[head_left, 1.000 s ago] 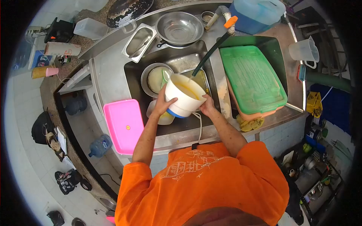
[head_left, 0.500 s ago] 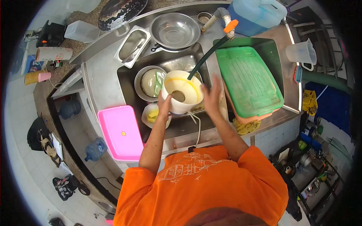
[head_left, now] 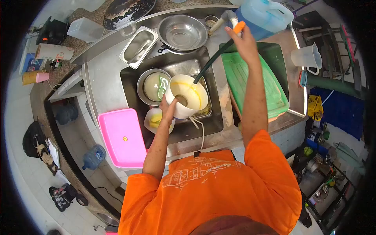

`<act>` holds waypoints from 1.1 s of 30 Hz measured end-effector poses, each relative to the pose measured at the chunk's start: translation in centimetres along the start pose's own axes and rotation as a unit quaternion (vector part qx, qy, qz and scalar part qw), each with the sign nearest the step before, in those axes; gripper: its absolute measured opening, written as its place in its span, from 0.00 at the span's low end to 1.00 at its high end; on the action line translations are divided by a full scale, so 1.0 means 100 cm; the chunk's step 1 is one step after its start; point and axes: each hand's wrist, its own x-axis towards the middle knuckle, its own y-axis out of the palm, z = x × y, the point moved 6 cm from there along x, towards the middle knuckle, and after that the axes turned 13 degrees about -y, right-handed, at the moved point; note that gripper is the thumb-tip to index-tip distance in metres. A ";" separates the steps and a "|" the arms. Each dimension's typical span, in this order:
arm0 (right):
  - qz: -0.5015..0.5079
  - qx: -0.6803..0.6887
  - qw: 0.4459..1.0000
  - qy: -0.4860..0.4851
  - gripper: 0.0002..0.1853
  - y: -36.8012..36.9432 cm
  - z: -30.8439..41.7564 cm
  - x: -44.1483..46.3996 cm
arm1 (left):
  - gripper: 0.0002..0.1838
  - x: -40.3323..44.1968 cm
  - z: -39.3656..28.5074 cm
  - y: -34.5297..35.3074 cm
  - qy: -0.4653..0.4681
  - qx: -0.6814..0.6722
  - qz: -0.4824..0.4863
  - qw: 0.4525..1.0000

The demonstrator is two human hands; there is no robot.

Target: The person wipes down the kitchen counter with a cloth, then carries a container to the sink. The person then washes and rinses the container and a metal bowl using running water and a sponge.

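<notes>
My left hand (head_left: 169, 109) grips the near left side of a white tub (head_left: 196, 106), tilted over the left sink basin. Yellow residue streaks its inner wall, and some murky liquid lies at the bottom. A dark green hose (head_left: 213, 60) runs from the tap (head_left: 230, 18) down to the tub's mouth. My right hand (head_left: 247, 45) is up at the tap, its fingers closed around the orange handle (head_left: 239, 26). Beside the tub, a metal pot (head_left: 142, 93) holds a round pale item and a green-and-white piece. A white bowl (head_left: 148, 124) with yellow contents sits nearer to me.
A green lid (head_left: 274, 92) covers a bin in the right basin. A pink tray (head_left: 122, 137) rests at the left edge. Behind the sink stand a metal bowl (head_left: 183, 33), a steel pan (head_left: 138, 47) and a blue-liquid jug (head_left: 262, 19). A clear pitcher (head_left: 306, 58) is at right.
My right hand has moved from beside the tub up to the tap and closed on its orange handle. My left hand still holds the tub, in nearly the same place.
</notes>
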 end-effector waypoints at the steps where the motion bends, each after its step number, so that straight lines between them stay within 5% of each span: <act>1: 0.023 -0.014 0.999 0.025 0.35 -0.008 -0.006 0.005 | 0.52 0.002 -0.002 -0.001 0.002 0.002 -0.002 1.000; 7: 0.212 -0.094 0.962 0.146 0.31 -0.003 -0.019 0.021 | 0.52 -0.001 0.000 0.002 0.011 -0.004 -0.010 1.000; 12: 0.268 -0.107 0.957 0.041 0.25 -0.001 -0.012 0.023 | 0.50 0.001 -0.002 0.011 -0.001 0.014 -0.015 1.000; 15: 0.313 -0.127 0.940 -0.050 0.23 -0.004 -0.008 0.025 | 0.51 0.009 0.009 0.019 -0.019 -0.073 0.068 0.995; 20: 0.398 -0.037 0.916 0.026 0.18 -0.010 -0.033 0.032 | 0.56 -0.016 -0.009 0.019 -0.160 -0.057 0.190 0.967; 25: 0.473 0.052 0.877 0.066 0.14 -0.012 -0.024 0.047 | 0.55 -0.012 -0.012 0.008 -0.194 -0.007 0.232 0.953; 33: 0.530 -0.003 0.845 0.067 0.15 -0.025 -0.024 0.057 | 0.52 -0.006 -0.010 -0.005 -0.185 0.006 0.276 0.943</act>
